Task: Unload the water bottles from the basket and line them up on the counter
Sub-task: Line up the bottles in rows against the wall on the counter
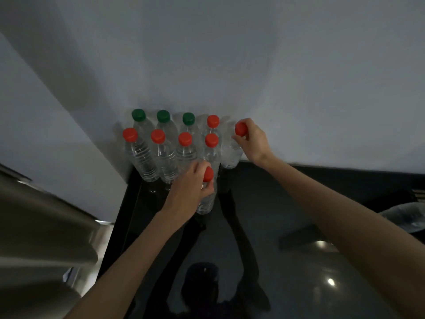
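Note:
Clear water bottles stand in two rows on the black counter [276,215] against the white wall. The back row has three green-capped bottles [163,116] and one red-capped bottle [213,121]. The front row holds several red-capped bottles [158,148]. My left hand [189,192] grips the neck of a red-capped bottle [206,201] that stands in front of the rows. My right hand [251,140] holds another red-capped bottle [231,155] by its cap at the right end of the back row. The basket is not clearly in view.
A steel appliance [46,226] rises at the left beside the counter edge. A pale rounded object [407,217] sits at the counter's right edge, cut off by the frame. The glossy counter reflects my arms and ceiling lights.

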The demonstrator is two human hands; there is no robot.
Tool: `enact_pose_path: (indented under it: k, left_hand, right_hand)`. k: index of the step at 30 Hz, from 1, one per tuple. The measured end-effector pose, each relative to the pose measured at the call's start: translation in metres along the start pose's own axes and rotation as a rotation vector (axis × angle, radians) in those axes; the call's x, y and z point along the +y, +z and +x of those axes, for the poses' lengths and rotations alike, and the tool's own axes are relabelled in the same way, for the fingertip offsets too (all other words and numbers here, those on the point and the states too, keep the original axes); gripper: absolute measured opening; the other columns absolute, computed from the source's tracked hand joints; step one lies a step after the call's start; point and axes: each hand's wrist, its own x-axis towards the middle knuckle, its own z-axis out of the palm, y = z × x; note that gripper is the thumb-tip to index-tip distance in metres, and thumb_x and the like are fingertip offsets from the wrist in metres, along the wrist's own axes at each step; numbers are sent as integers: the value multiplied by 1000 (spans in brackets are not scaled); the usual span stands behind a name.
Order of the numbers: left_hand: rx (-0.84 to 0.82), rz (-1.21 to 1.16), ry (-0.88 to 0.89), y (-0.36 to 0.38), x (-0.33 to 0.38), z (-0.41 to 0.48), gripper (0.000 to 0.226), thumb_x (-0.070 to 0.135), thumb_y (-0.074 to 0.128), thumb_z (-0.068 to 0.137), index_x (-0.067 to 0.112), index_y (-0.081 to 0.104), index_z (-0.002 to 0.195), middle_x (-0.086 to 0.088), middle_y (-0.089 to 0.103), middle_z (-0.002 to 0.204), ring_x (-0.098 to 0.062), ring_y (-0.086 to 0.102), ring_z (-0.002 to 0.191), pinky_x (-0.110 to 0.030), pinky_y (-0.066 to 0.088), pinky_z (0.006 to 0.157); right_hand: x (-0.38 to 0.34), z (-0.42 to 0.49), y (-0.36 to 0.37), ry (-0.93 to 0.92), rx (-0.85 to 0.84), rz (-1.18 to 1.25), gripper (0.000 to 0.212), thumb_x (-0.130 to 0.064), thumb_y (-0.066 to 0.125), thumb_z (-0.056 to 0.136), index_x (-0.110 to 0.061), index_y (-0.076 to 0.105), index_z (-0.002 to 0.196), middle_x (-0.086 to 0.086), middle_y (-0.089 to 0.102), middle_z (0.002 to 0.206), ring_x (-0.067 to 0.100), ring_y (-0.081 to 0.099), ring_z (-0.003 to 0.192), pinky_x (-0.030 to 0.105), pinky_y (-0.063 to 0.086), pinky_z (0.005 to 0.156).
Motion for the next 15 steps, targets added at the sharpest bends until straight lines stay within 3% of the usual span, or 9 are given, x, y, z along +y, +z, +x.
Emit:
enact_pose_path:
  k: [7,12,15]
  left_hand:
    - [24,-43,13,6,-9,-6,23,29,58,89,23,44,107,4,47,102,-10,50,89,-22,46,73]
    - [36,-108,-23,10,-15,-9,27,35,57,90,24,45,112,6,47,107,-9,51,93,-30,50,79]
    - [15,-261,-102,16,-22,-19,38,43,56,89,25,46,121,8,44,114,-7,53,103,-34,52,89]
  right_hand:
    - [6,18,14,24,-36,-14,30,-12,58,91,-5,47,119,11,55,109,19,50,92,28,40,78]
    - [8,24,6,91,-91,5,41,-8,48,94,-7,40,134,11,50,98,21,48,86,30,38,74]
    - [7,8,-3,138,-148,40,54,-10,53,93,-12,30,142,8,52,99,20,52,87,31,42,77]
